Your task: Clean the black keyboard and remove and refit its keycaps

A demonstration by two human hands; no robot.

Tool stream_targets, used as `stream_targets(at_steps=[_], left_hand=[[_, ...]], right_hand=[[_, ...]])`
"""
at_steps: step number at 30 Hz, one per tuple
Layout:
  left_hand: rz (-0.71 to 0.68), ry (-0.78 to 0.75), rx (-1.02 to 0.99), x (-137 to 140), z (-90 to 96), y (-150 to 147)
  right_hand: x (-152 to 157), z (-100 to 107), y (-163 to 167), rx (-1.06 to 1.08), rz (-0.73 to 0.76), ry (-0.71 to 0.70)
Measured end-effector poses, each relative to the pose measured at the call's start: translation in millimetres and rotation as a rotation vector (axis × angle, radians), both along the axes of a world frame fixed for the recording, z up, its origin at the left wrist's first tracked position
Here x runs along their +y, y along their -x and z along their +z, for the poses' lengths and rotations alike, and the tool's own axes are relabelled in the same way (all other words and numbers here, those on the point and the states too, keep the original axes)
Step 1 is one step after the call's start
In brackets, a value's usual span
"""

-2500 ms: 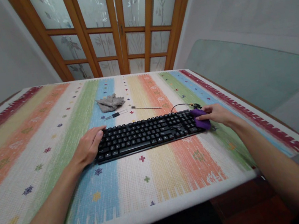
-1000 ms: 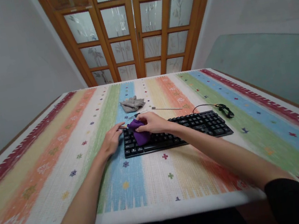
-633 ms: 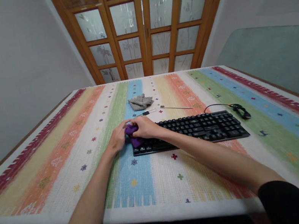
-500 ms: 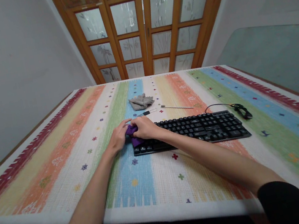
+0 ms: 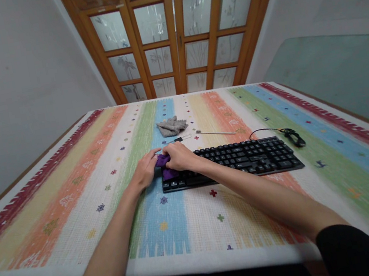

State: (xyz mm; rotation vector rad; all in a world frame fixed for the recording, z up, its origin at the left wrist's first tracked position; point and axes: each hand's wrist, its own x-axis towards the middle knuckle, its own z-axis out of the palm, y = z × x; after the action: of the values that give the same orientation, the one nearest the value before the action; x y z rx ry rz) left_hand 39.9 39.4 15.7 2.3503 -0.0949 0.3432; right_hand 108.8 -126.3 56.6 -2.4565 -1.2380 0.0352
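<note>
A black keyboard (image 5: 242,160) lies across the tablecloth in front of me. My right hand (image 5: 181,156) is closed on a purple cloth (image 5: 170,174), pressed against the keys at the keyboard's left end. At that same end, my left hand (image 5: 145,170) grips the keyboard's edge beside the cloth, its index finger reaching toward the back corner. The two hands nearly meet, and the fingertips are partly hidden. Just beyond them lies a small tool with a black handle and wire loops (image 5: 178,139).
Farther back sits a crumpled grey cloth (image 5: 172,126). A thin-handled brush (image 5: 217,132) lies behind the keyboard. The keyboard's cable (image 5: 293,137) is bundled at its right back. A striped tablecloth (image 5: 112,212) covers the table; wooden glazed doors (image 5: 176,39) stand behind it.
The whole view has shifted slightly, moving things a little to the left. Both hands stay at the keyboard's left end, the right one still on the purple cloth with barely any movement.
</note>
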Motion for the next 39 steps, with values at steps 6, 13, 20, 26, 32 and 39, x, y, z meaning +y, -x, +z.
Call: stream_targets(at_steps=[6, 13, 20, 26, 32, 39], left_hand=[[-0.002, -0.03, 0.009, -1.3, -0.8, -1.3], [-0.001, -0.049, 0.038, -0.8, -2.5, -2.1], [-0.016, -0.06, 0.036, -0.2, -2.0, -0.9], [-0.031, -0.074, 0.024, 1.8, -3.9, -1.0], [-0.115, -0.151, -0.074, 0.2, -1.0, 4.7], [-0.187, -0.238, -0.183, -6.2, 1.4, 8.8]], right_hand=[[-11.4, 11.3, -7.0, 0.009, -0.031, -0.002], [-22.6, 4.0, -10.0, 0.067, -0.031, -0.024], [-24.0, 0.2, -3.4, 0.04, -0.046, -0.035], [-27.5, 1.3, -9.7, 0.083, -0.045, -0.053], [-37.8, -1.4, -18.6, 0.101, -0.052, -0.075], [-43.1, -2.3, -16.0, 0.111, -0.063, -0.081]])
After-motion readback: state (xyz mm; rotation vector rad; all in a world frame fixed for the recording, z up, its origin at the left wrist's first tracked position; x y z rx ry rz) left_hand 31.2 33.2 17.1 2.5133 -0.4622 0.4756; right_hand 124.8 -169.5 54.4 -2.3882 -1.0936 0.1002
